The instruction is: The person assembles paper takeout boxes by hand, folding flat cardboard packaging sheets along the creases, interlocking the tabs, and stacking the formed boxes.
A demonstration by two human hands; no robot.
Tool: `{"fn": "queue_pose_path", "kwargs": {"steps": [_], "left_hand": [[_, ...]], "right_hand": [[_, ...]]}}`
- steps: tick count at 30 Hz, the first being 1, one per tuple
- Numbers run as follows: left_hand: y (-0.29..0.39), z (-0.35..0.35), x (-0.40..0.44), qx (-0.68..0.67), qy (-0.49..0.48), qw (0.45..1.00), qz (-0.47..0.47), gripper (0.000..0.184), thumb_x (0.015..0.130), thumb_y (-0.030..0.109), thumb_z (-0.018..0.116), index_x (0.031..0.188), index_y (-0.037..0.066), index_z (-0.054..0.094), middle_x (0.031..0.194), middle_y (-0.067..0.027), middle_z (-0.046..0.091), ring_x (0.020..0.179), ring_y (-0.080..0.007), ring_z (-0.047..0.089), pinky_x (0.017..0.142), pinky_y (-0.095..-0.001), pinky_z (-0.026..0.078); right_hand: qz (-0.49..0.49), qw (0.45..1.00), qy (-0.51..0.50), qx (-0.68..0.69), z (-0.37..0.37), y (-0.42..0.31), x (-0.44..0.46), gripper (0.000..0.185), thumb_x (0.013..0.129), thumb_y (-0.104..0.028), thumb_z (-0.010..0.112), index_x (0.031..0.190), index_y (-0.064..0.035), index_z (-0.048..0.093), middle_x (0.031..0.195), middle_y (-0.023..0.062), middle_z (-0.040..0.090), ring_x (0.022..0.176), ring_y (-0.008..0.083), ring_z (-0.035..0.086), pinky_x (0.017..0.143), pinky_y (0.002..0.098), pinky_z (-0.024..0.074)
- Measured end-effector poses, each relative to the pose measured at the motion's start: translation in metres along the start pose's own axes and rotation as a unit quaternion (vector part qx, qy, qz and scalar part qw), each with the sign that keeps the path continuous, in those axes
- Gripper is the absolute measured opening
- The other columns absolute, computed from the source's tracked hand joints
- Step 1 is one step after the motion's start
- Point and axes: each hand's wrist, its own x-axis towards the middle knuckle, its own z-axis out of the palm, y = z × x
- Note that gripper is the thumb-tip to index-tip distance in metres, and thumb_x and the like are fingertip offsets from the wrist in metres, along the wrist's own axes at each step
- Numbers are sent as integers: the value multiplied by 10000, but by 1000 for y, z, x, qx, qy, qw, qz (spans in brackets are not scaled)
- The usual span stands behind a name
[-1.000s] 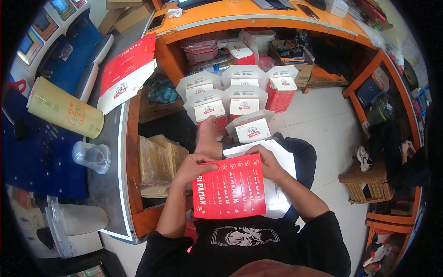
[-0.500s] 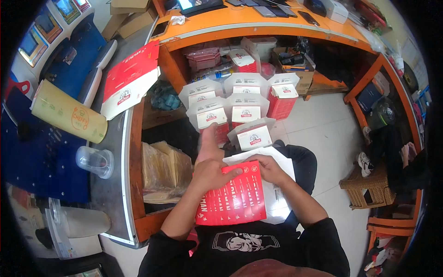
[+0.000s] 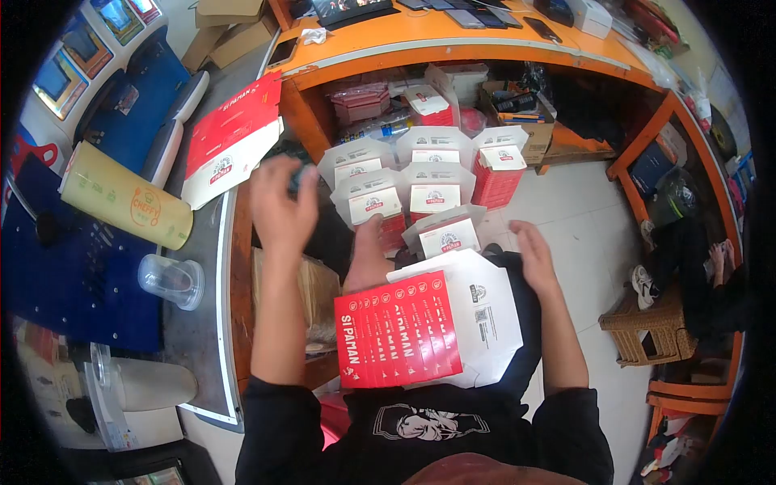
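A fanned stack of flat red-and-white food cartons (image 3: 396, 331) printed "SI PAMAN" lies across my lap, white flaps to the right. My left hand (image 3: 283, 206) is raised off the stack, slightly blurred, thumb and fingers apart and nothing visible in it. It is near the lower corner of a flat carton sheet (image 3: 230, 141) that lies on the grey counter. My right hand (image 3: 535, 257) hovers beyond the right edge of the stack, fingers apart and holding nothing. Several bundles of cartons (image 3: 436, 198) with raised white flaps stand on the floor in front of me.
A yellow "CHEFFY" cup (image 3: 129, 198) and clear plastic cups (image 3: 171, 281) lie on the counter (image 3: 206, 323) at left. An orange desk (image 3: 469, 52) with phones stands ahead, more cartons beneath. At right, another person's legs are near a woven stool (image 3: 647, 331).
Both hands have let go of the carton stack. My left hand has moved up and left towards the counter, my right hand outward to the right. The stack now rests on my lap.
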Motion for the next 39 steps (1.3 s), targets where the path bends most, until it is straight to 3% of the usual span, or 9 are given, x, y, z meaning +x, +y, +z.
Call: {"fn": "queue_pose_path", "kwargs": {"steps": [5,8,11,16,19,29,33,34,39], "left_hand": [[-62,15,53,300,-17,953,-28,446,902,409,704,1140,32,719,1243,-202,644,1167,-397,610,962,-487,489],[-65,5,73,272,-268,907,-179,472,904,427,694,1200,59,706,1242,-200,665,1161,-386,633,959,-491,502],[-69,-2,81,247,-284,900,-218,462,897,412,704,1228,90,704,1191,-205,695,1110,-363,668,946,-484,515],[-100,-13,89,93,-241,939,-227,326,944,333,631,1130,93,749,1069,-216,721,1041,-398,678,919,-465,520],[-92,-15,94,193,-167,950,-182,306,984,294,560,1108,82,742,1035,-235,712,1007,-410,676,879,-490,520],[-74,-48,119,163,288,942,-47,245,995,201,557,1077,44,725,1006,-201,722,930,-393,693,790,-451,546],[-15,-74,124,-10,308,950,-41,299,1054,233,528,1044,-8,706,959,-154,742,836,-261,719,745,-343,534],[4,-78,122,-27,310,948,-61,329,1076,248,511,1025,-18,699,915,-108,738,799,-151,683,721,-285,514],[41,-89,112,-180,315,930,-60,345,1083,266,516,1025,-25,693,891,-56,713,790,-92,638,705,-244,499]], "right_hand": [[129,969,89,193,-11,24,10,616,1098,-488,293,1253,6,627,1184,148,668,1102,238,636,981,369,477],[113,976,66,174,-10,19,5,653,1097,-511,278,1241,27,618,1142,157,678,1061,237,662,981,375,485],[104,971,80,198,-13,30,4,666,1095,-524,280,1237,40,604,1102,151,685,1039,238,670,978,367,488],[107,954,93,263,-16,30,5,674,1085,-551,291,1211,36,596,1077,147,681,1032,240,670,958,362,494],[108,953,96,265,-14,28,6,675,1081,-557,296,1201,36,595,1068,148,681,1024,243,670,956,364,494],[96,957,100,256,-13,34,4,681,1080,-560,302,1186,43,601,1047,154,683,1010,248,671,946,368,500],[92,960,104,241,-12,33,5,653,1099,-512,277,1183,42,611,1049,145,685,998,227,675,934,351,506],[93,960,102,242,-12,33,5,649,1101,-507,276,1182,44,612,1048,146,685,997,227,675,933,351,508],[94,962,105,232,-11,27,2,640,1103,-494,284,1179,48,617,1044,149,685,994,228,675,931,351,510]]}}
